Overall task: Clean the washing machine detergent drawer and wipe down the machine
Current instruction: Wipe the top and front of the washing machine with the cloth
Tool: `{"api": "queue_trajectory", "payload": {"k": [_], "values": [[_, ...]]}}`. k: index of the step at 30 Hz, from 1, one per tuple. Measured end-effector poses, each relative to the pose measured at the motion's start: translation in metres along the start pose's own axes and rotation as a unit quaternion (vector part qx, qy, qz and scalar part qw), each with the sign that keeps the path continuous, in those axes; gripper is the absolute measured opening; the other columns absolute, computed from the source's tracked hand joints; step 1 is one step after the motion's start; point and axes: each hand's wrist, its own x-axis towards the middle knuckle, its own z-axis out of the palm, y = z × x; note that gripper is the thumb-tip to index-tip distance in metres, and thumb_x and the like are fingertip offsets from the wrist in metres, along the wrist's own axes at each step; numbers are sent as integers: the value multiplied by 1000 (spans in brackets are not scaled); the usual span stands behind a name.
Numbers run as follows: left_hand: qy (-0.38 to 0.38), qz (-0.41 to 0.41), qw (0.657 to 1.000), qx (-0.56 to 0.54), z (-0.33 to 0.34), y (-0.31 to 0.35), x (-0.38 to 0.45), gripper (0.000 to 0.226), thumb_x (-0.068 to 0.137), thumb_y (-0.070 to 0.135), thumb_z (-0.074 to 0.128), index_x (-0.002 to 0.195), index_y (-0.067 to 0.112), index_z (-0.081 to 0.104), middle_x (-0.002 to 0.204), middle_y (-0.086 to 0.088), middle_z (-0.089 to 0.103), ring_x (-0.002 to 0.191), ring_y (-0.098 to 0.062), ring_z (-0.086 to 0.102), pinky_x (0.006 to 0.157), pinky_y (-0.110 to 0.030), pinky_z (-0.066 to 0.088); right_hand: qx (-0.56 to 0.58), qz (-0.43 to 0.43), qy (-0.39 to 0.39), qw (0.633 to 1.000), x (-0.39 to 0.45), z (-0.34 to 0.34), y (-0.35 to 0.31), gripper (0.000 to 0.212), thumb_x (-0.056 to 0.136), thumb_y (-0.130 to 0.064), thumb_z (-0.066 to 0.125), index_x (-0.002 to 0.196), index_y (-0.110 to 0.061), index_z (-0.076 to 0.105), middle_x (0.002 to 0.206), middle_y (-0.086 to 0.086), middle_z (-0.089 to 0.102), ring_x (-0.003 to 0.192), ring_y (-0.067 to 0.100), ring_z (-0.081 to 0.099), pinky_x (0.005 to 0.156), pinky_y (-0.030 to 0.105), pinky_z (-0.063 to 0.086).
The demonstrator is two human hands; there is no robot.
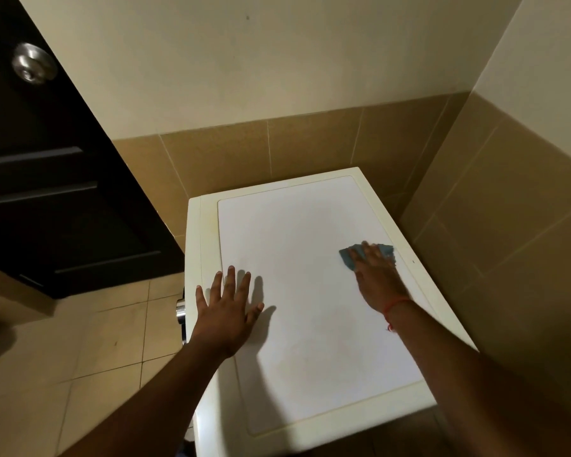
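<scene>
A white washing machine (310,324) fills the lower centre of the frame, seen from above, set against tan wall tiles (218,153). A dark door (47,179) with a metal knob (33,63) stands at upper left. The left hand (226,313) lies flat on the machine's top, fingers spread and released. At centre right, the right hand (374,275) presses straight fingers on a blue cloth (350,257) on the lid.

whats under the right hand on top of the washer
A blue cleaning cloth lies under the right hand, pressed flat on the white washing machine top. Its edges show past the fingers; the middle, and the surface beneath it, are covered.
</scene>
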Motion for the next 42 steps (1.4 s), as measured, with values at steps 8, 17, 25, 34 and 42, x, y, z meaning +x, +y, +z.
{"api": "queue_trajectory", "payload": {"k": [8,17,25,34,42], "values": [[-3,-12,1000,-1,-11,-17,-1,72,97,64,11,154,31,-16,163,-3,-21,150,-28,-18,118,-58,-6,-9,-133,30,991,-12,9,-70,56,92,-12,45,147,-20,38,153,10,35,143,30,28,118,48,15],[-5,-15,1000,-9,-11,-46,-4,72,96,65,9,154,30,-16,163,-4,-20,150,-29,-18,118,-59,-7,47,-106,-14,993,-22,9,-155,50,101,-28,32,151,-25,29,160,3,20,148,20,14,121,43,9],[-20,-60,997,-39,-3,-100,-12,73,93,69,7,151,34,-20,163,-3,-21,149,-29,-19,118,-62,-6,25,-153,-36,987,-29,13,-225,58,101,-51,17,153,-26,19,161,2,17,149,22,9,121,46,9],[-8,-79,996,-31,-10,-154,-13,70,94,67,4,154,34,-12,164,-3,-16,150,-29,-18,117,-59,-8,7,-103,-30,994,0,26,-297,54,102,-44,20,152,-24,21,160,7,19,148,28,13,120,49,11],[-5,-97,995,-18,-16,-196,-14,69,95,66,5,154,34,-11,164,-3,-15,150,-28,-15,117,-58,-5,-3,-115,2,993,35,33,-298,51,101,-33,34,150,-20,29,156,10,30,145,31,24,117,51,23]]}}
